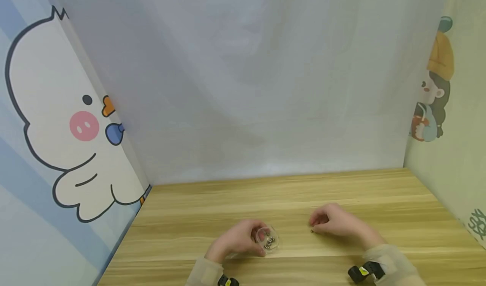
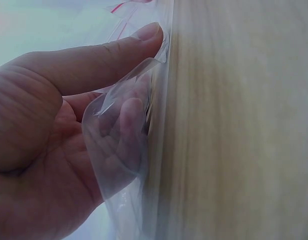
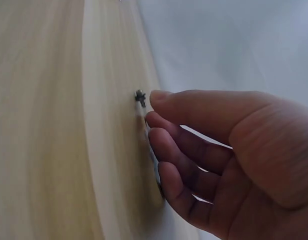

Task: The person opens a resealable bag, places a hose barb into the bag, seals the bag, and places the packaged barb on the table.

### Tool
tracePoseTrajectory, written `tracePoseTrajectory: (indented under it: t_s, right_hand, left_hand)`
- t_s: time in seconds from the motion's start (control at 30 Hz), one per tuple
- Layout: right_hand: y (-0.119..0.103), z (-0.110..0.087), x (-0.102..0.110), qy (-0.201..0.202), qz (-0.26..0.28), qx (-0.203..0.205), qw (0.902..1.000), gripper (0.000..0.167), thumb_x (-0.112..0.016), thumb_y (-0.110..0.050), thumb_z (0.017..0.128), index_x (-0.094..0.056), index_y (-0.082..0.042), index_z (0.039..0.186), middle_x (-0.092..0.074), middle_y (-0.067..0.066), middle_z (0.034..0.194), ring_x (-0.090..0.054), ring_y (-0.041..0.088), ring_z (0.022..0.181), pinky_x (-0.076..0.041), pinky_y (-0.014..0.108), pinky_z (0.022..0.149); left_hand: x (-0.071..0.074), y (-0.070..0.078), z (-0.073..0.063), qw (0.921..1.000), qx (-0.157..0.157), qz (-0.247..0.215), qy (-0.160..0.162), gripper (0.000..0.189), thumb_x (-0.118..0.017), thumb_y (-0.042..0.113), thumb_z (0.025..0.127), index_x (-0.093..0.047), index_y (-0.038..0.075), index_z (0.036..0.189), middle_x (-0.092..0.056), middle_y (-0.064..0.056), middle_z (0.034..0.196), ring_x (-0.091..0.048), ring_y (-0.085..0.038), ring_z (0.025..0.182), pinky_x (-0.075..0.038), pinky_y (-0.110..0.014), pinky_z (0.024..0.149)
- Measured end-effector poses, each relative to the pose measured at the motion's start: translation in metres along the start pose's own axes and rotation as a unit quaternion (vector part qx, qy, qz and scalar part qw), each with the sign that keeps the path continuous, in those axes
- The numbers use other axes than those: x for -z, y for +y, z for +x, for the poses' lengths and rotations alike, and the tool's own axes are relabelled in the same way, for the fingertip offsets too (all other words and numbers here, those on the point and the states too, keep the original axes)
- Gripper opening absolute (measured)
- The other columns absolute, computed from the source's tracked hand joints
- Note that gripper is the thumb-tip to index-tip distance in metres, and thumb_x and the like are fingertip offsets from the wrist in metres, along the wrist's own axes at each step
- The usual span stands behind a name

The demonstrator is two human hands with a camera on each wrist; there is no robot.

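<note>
My left hand (image 1: 244, 237) grips a small clear round plastic container (image 1: 278, 246) by its side, thumb and fingers about its wall. Several tiny dark metallic pieces (image 1: 269, 241) lie in it in the head view. The left wrist view shows the thumb along the edge of the clear plastic (image 2: 101, 145), with fingers visible through it. Off to the right, my right hand (image 1: 336, 222) is low over the table with its fingers bent. One small dark, pronged metal piece (image 3: 140, 97) is on the wood right at the thumb tip, slightly apart from the fingertips.
The wood-grain table (image 1: 212, 201) runs back to a pale grey curtain (image 1: 243, 109). Cartoon-printed panels stand at the left (image 1: 45, 121) and right (image 1: 448, 159). Thin clear plastic with a red line (image 2: 118, 7) shows near the left thumb. Both wrists wear black straps.
</note>
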State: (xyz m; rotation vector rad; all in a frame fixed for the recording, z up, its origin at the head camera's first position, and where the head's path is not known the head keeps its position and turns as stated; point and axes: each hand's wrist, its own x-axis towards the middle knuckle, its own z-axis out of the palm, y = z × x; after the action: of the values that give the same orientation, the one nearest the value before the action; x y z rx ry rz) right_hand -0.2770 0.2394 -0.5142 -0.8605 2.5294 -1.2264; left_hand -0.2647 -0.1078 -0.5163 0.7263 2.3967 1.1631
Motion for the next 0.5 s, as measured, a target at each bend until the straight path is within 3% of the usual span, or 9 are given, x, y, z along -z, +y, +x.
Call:
tracePoseTrajectory:
  t_s: [0.2, 0.5]
  right_hand:
    - [0.0054, -0.0061, -0.0002, -0.021, 0.001, -0.016, 0.9996, 0.011, -0.08, -0.013, 0.094, -0.078, -0.01, 0.105, -0.072, -0.006, 0.092, -0.064, 0.008, 0.084, -0.055, 0.027, 0.075]
    - [0.0049, -0.0045, -0.0016, -0.023, -0.016, -0.007, 0.9996, 0.01, -0.081, -0.011, 0.093, -0.077, -0.01, 0.102, -0.069, -0.007, 0.088, -0.061, 0.006, 0.08, -0.053, 0.026, 0.072]
  left_hand:
    - [-0.0005, -0.0006, -0.0008, 1.0, -0.001, 0.001, -0.002, 0.053, -0.095, -0.003, 0.072, -0.072, 0.009, 0.119, -0.066, 0.002, 0.094, -0.06, -0.01, 0.083, -0.053, -0.026, 0.078]
    - [-0.0003, 0.0001, -0.0006, 1.0, -0.001, -0.004, 0.0, 0.054, -0.094, -0.004, 0.072, -0.072, 0.009, 0.12, -0.066, 0.002, 0.094, -0.06, -0.01, 0.084, -0.053, -0.026, 0.078]
